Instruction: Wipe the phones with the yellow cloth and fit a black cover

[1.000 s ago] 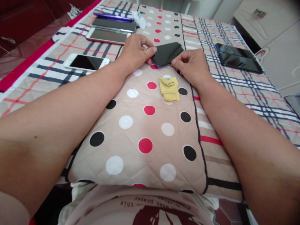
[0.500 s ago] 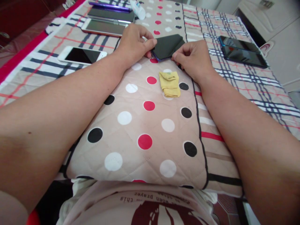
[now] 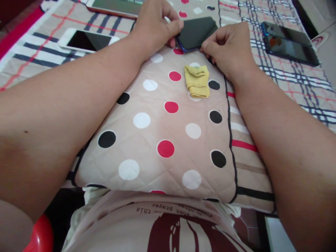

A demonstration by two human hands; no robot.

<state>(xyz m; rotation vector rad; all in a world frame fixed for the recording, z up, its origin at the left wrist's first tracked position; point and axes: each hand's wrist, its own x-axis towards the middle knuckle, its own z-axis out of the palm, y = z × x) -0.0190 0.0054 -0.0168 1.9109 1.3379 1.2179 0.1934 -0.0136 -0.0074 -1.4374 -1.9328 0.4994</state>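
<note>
A dark smartphone [image 3: 196,33] with a blue edge lies on the dotted quilted cover [image 3: 168,129], its black face turned up. My left hand [image 3: 160,29] is closed at the phone's left corner, thumb and fingers pinching there. At the near right edge of the phone, my right hand [image 3: 228,47] is closed too, its thumb against the bent forefinger. The other fingers of the right hand are partly hidden beneath it. Just nearer to me than the phone lies a folded yellow cloth [image 3: 196,82], touched by neither hand.
Left of my left hand are a white phone [image 3: 89,40] and a second white-framed phone [image 3: 117,7] with a reddish side. Two dark phones [image 3: 290,43] lie side by side at the right on the plaid part. A red rounded thing [image 3: 40,234] shows at the lower left.
The whole view has tilted, so everything sits higher in the picture and the farthest items have left it. Both hands stay at the phone, which keeps its place on the cover.
</note>
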